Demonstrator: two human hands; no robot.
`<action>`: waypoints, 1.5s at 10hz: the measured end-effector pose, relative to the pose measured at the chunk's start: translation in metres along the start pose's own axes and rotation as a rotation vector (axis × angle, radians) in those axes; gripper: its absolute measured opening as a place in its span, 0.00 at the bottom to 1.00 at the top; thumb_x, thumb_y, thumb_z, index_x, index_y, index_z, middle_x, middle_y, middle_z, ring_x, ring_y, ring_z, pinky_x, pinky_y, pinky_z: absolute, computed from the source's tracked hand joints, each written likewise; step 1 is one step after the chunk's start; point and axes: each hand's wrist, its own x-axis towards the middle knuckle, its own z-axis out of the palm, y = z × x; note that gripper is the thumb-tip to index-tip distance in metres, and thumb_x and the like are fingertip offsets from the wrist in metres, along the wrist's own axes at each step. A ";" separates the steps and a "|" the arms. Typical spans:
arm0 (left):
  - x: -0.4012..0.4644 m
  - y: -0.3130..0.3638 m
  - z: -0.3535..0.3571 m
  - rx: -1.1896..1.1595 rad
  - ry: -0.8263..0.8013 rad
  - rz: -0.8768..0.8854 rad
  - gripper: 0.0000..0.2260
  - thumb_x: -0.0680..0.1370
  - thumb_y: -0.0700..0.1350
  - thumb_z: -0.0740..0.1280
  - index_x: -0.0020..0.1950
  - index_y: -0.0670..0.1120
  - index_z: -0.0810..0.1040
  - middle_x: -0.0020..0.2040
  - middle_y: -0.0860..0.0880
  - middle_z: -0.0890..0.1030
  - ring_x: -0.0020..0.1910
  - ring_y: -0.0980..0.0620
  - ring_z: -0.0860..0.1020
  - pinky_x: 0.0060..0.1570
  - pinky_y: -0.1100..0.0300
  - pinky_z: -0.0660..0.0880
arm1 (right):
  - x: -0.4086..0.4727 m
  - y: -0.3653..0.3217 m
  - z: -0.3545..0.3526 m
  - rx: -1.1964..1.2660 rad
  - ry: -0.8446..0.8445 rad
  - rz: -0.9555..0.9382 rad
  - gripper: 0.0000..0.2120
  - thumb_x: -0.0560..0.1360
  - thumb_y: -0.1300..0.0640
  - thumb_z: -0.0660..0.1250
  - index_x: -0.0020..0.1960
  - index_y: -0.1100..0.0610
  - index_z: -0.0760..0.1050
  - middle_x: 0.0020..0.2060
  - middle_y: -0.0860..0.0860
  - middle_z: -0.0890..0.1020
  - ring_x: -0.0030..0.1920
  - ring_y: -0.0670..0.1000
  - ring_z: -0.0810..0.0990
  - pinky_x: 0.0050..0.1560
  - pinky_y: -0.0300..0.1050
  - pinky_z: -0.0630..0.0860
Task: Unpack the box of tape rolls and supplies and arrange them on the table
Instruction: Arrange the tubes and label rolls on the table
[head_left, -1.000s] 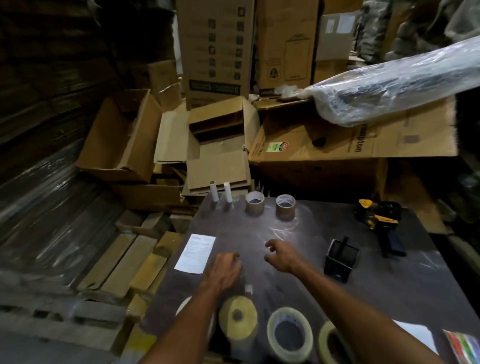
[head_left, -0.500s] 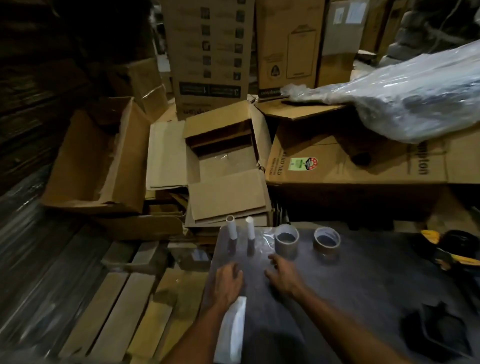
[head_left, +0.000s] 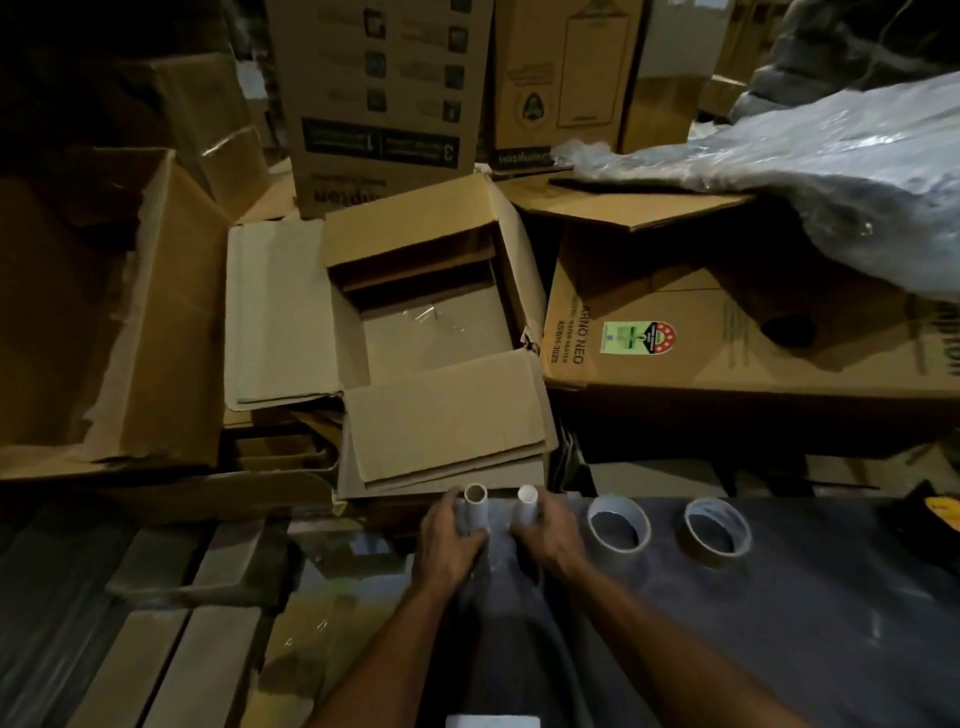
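At the worktop's (head_left: 779, 623) far edge, the left hand (head_left: 451, 545) wraps its fingers round one upright white tube (head_left: 476, 512) and the right hand (head_left: 545, 540) round its twin (head_left: 525, 512), likely to line them up. Right of the tubes stand two tape rolls (head_left: 618, 525) in the same row. Beyond the tubes the open box (head_left: 436, 332) looks emptied.

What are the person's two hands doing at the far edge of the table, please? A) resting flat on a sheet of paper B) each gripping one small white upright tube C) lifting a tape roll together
B: the left hand wraps one white tube and the right hand wraps the other tube, both upright.
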 end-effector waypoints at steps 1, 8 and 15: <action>0.004 0.001 0.009 0.022 0.004 0.056 0.22 0.74 0.48 0.74 0.66 0.47 0.75 0.64 0.48 0.77 0.63 0.48 0.75 0.64 0.54 0.72 | -0.007 -0.013 -0.006 -0.125 -0.069 0.008 0.11 0.61 0.32 0.71 0.37 0.34 0.72 0.38 0.46 0.81 0.41 0.36 0.78 0.42 0.28 0.73; -0.221 -0.001 0.080 0.097 -0.127 0.049 0.14 0.68 0.50 0.78 0.50 0.46 0.83 0.44 0.50 0.84 0.44 0.54 0.82 0.42 0.64 0.76 | -0.202 0.121 -0.138 -0.215 -0.123 0.009 0.13 0.69 0.46 0.67 0.37 0.56 0.78 0.31 0.49 0.82 0.35 0.46 0.82 0.37 0.51 0.79; -0.330 -0.001 0.114 0.208 -0.345 0.090 0.14 0.60 0.52 0.81 0.40 0.47 0.84 0.35 0.53 0.84 0.33 0.63 0.79 0.33 0.67 0.74 | -0.317 0.167 -0.176 -0.153 -0.306 -0.267 0.10 0.69 0.57 0.70 0.49 0.47 0.78 0.44 0.41 0.83 0.45 0.39 0.80 0.45 0.42 0.78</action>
